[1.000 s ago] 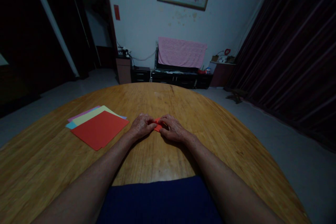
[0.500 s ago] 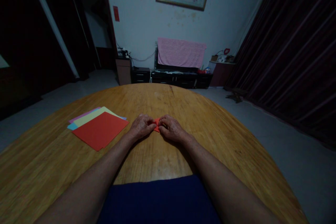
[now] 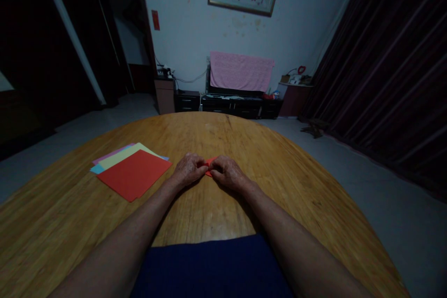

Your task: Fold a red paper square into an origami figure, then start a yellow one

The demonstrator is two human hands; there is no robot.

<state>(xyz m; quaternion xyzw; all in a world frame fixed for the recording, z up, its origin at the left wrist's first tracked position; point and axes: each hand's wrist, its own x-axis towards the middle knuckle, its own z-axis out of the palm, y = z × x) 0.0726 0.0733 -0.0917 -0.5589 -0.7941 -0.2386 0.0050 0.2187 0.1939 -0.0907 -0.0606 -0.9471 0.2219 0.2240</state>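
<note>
A small folded piece of red paper (image 3: pixel 208 173) lies on the wooden table between my two hands, partly covered by the fingers. My left hand (image 3: pixel 189 169) grips its left side, thumb pointing inward. From the right, my right hand (image 3: pixel 226 172) closes on the same paper, with its fingers curled over the far edge. The thumbs and fingertips nearly meet at the middle. How the paper is folded cannot be made out. To the left of my left hand rests a stack of coloured paper sheets (image 3: pixel 134 175), red on top, with yellow, blue and pink edges showing beneath.
The round wooden table (image 3: pixel 279 205) fills the foreground. Past its far edge stand a low black cabinet (image 3: pixel 230 104) and a screen draped with a pink towel (image 3: pixel 242 72). A dark curtain (image 3: pixel 377 79) hangs on the right.
The fingers of my right hand have shifted slightly on the red paper, and a little more of its far edge shows. Both hands stay in the same place.
</note>
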